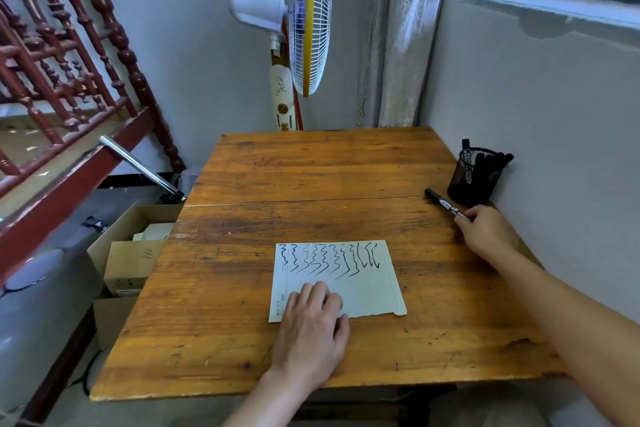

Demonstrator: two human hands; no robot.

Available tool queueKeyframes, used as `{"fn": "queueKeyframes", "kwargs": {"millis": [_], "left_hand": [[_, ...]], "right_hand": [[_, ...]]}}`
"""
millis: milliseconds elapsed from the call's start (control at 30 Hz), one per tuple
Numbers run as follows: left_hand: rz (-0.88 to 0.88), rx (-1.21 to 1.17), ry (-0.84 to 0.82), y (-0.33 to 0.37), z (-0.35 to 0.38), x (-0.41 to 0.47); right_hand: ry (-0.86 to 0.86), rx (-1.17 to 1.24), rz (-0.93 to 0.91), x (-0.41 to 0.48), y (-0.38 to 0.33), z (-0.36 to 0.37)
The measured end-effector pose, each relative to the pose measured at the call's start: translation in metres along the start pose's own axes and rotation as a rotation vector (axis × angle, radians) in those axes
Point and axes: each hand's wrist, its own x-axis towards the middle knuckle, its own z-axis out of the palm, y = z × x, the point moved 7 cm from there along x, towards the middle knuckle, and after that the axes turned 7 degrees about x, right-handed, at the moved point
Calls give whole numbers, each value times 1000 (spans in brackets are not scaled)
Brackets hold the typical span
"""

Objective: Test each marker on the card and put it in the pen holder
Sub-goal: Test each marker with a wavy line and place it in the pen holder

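Observation:
A pale card (363,274) lies flat near the front of the wooden table (311,170), with several wavy black test strokes along its top edge. My left hand (313,319) rests palm down on the card's lower left corner, fingers spread. At the table's right side, my right hand (486,230) pinches one end of a black marker (443,203), which points up and left, just beside a black mesh pen holder (474,177). The holder stands against the wall and has several black markers in it.
A grey wall runs along the table's right edge, right behind the holder. A standing fan (304,21) is behind the table's far edge. Open cardboard boxes (135,253) and a red wooden frame (69,73) are to the left, below table height.

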Motion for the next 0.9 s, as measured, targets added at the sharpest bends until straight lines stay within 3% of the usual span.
{"fn": "queueKeyframes", "kwargs": {"millis": [100,167,333,633,700,900], "left_hand": [[-23,-37,27,-1,-5,-1],[-46,-61,58,-2,-9,-2],[-53,-63,94,0,-23,-7],[-14,-157,145,18,-66,-25],[11,-180,54,19,-69,-25],[-5,-453,-452,22,-52,-34]], "right_hand": [[-40,246,-167,-42,-29,-12],[-152,426,-269,-85,-48,-20],[-475,513,-431,-190,-77,-31],[-653,977,-235,-254,-92,-30],[-701,988,-250,-261,-94,-28],[-809,926,-430,-267,-97,-37]]}}
